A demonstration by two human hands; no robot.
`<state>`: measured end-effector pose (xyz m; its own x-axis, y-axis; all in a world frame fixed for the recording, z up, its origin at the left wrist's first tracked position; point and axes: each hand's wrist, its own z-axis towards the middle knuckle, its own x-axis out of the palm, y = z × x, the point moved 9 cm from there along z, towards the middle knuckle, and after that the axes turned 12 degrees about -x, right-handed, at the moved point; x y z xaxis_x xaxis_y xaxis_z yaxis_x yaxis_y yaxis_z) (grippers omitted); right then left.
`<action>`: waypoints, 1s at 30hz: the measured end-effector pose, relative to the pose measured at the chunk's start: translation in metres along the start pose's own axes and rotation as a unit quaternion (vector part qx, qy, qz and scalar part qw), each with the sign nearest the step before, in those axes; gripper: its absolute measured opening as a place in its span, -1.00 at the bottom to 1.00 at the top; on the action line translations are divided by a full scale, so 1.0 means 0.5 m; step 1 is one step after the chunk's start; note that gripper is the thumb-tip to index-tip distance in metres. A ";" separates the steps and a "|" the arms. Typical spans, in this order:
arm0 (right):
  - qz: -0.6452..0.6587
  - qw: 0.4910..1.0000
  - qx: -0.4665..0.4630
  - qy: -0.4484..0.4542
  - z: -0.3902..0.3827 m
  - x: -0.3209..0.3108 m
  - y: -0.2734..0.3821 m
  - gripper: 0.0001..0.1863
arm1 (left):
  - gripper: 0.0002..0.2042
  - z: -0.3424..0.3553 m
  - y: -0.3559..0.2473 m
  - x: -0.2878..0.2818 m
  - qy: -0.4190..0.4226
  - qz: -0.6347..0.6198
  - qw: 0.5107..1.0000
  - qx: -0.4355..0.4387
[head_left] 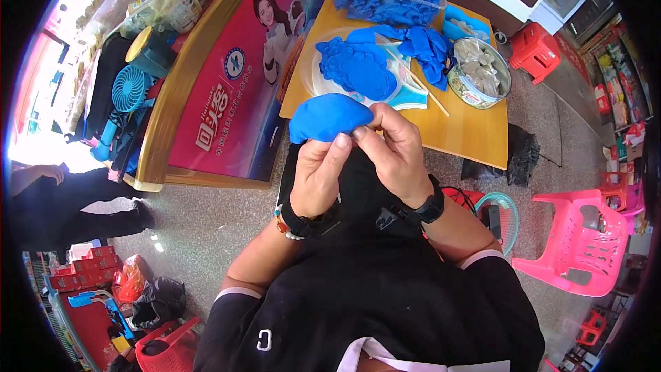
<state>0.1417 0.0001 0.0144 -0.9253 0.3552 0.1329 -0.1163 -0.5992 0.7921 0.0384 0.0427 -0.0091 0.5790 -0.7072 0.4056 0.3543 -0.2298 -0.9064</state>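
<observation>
Between my two hands is a soft, smooth blue piece [329,117], rounded like a small pouch. My left hand [313,178] pinches its lower edge between thumb and fingers. With thumb and forefinger, my right hand [398,158] grips its right end. What the piece is made of, I cannot tell. Just beyond my hands, a clear round tray [308,79] on the wooden table [475,139] bears a spread of similar blue pieces [354,69]. More loose blue pieces [425,52] lie to its right, near a thin wooden stick [432,96].
A clear plastic bin [385,10] full of blue pieces stands at the table's far end. To its right are a round tub [476,93] and a small blue box [468,17]. A counter [206,110] borders the left; a pink chair [575,241] stands right.
</observation>
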 end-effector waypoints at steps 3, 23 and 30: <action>-0.013 0.999 0.029 -0.035 0.006 -0.007 -0.005 -0.80 | -0.73 0.005 0.001 -0.028 -0.019 0.073 0.997 0.007; -0.121 0.991 -0.051 0.007 0.025 0.005 0.046 -0.77 | -0.65 0.009 -0.011 0.005 -0.009 -0.017 0.999 0.044; -0.196 0.969 -0.136 0.066 -0.013 0.032 0.063 -0.81 | -0.47 0.047 -0.004 -0.016 0.000 -0.027 0.998 -0.055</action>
<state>0.1207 -0.0176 0.0376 -0.8269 0.5098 -0.2373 -0.5419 -0.6098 0.5783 0.0501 0.0644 -0.0076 0.5618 -0.6915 0.4542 0.3023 -0.3394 -0.8907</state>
